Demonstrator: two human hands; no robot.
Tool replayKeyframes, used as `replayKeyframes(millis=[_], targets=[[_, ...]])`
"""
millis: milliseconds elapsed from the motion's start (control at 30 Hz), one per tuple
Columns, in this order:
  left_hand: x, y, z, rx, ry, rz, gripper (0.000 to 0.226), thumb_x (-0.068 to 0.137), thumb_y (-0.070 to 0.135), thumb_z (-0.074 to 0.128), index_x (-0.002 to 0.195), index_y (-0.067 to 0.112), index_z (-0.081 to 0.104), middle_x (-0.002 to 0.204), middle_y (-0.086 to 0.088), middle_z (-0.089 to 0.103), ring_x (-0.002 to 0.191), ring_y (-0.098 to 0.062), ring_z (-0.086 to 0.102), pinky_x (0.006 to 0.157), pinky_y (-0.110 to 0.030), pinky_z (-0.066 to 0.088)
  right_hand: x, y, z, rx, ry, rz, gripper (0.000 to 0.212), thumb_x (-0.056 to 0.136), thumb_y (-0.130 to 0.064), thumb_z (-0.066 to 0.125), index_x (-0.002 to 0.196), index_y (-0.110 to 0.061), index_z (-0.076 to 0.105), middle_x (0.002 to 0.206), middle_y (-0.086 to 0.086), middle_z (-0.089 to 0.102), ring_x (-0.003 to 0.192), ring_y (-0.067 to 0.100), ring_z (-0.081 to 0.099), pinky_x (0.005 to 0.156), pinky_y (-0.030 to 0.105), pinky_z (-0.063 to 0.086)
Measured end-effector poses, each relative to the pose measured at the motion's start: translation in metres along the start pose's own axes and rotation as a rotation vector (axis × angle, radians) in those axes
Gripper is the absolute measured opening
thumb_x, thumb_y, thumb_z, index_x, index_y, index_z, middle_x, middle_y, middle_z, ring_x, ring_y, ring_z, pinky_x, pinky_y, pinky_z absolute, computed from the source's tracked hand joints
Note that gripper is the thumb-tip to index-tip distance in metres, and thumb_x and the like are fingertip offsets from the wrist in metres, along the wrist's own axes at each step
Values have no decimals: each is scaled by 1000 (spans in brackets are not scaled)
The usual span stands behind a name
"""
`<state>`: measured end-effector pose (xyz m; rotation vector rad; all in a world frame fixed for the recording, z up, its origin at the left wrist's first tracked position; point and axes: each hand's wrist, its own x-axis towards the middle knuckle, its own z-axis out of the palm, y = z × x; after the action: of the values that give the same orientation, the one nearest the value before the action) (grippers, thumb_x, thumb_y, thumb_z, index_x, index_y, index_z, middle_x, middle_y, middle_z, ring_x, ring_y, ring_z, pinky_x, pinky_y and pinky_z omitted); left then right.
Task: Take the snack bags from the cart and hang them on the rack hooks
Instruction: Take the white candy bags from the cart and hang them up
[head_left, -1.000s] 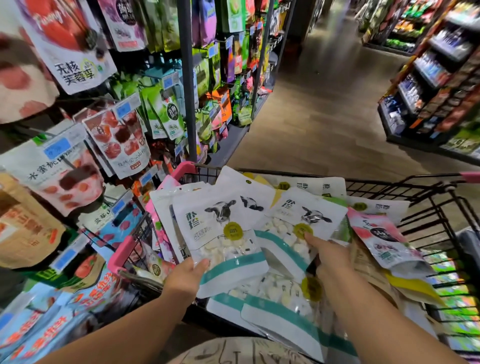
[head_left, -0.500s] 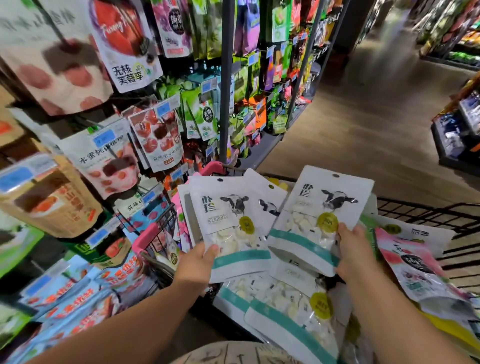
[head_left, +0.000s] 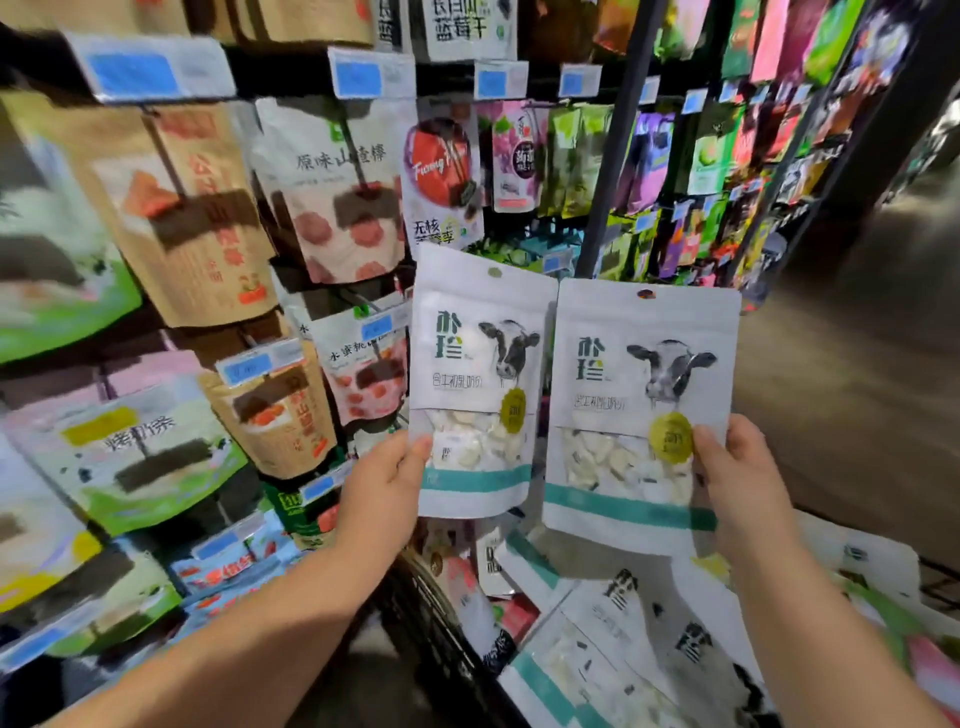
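I hold up two white snack bags with a cow picture and a teal stripe, side by side in front of the rack. My left hand (head_left: 387, 486) grips the left snack bag (head_left: 475, 364) by its lower left edge. My right hand (head_left: 737, 483) grips the right snack bag (head_left: 641, 395) by its lower right edge. Each bag has a hang hole at its top. Below them, more of the same bags (head_left: 613, 649) lie in the cart (head_left: 436, 623). The rack (head_left: 613, 156) with hooks stands behind the raised bags.
Hanging snack packs fill the rack, among them brown paper bags (head_left: 197, 218), a white bag with red fruit discs (head_left: 337, 192) and blue price tags (head_left: 358, 78). A wooden-floor aisle (head_left: 857, 364) opens at the right.
Both hands have lifted their bags up out of the cart to rack height. My view has swung up and left towards the rack.
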<state>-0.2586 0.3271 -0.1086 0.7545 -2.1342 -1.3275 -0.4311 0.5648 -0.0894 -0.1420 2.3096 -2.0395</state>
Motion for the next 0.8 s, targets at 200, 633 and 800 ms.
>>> replayKeyframes(millis=[200,633,800], targets=[[13,12,-62,-131,198,39,25,99,20,48,85,12,66,74,2,66,65,3,55,61,-14,41,-1,-44,62,86,-195,-137,19,100,-14,50,96,-28,61,95,1,73,87,24,70,82,47,56],[7,43,-225,-181,691,117,31,100,24,45,82,1,55,76,-3,54,55,9,47,55,-5,34,-31,-147,209,263,-521,-376,14,98,-11,52,94,-21,62,84,-2,74,69,11,70,55,24,56],[1,54,-271,-199,852,124,31,100,27,44,76,8,52,71,9,53,66,-3,53,52,-4,34,-48,-189,258,303,-629,-443,15,99,-13,50,97,-23,60,86,0,75,72,13,71,60,28,59]])
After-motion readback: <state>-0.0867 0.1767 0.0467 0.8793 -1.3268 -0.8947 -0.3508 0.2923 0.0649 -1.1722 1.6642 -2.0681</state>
